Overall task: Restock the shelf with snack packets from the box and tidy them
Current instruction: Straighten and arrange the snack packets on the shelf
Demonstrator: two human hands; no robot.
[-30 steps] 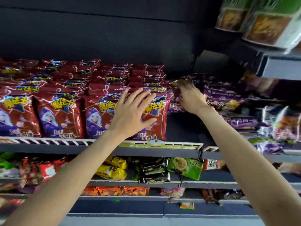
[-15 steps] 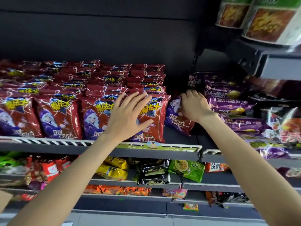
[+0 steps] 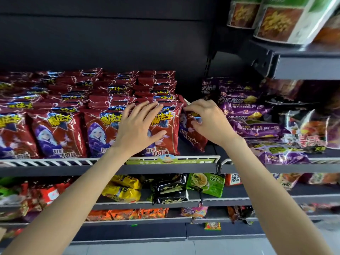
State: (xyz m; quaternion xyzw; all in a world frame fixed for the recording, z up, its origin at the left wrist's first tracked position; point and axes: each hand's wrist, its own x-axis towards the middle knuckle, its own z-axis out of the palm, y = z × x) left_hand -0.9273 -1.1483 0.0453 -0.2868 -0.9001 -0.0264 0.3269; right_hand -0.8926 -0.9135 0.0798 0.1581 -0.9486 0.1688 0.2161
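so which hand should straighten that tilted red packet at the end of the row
Right. The right hand already pinches the tilted red packet at its top, beside the purple packets. The left hand lies flat on the front red packet, steadying the row.

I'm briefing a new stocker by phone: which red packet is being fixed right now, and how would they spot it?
On the upper shelf, follow the front row of red packets to its right end, beside the purple packets. The stray red packet is the one tilted in the gap there, pinched at its top by the right hand, while its neighbours stand upright.
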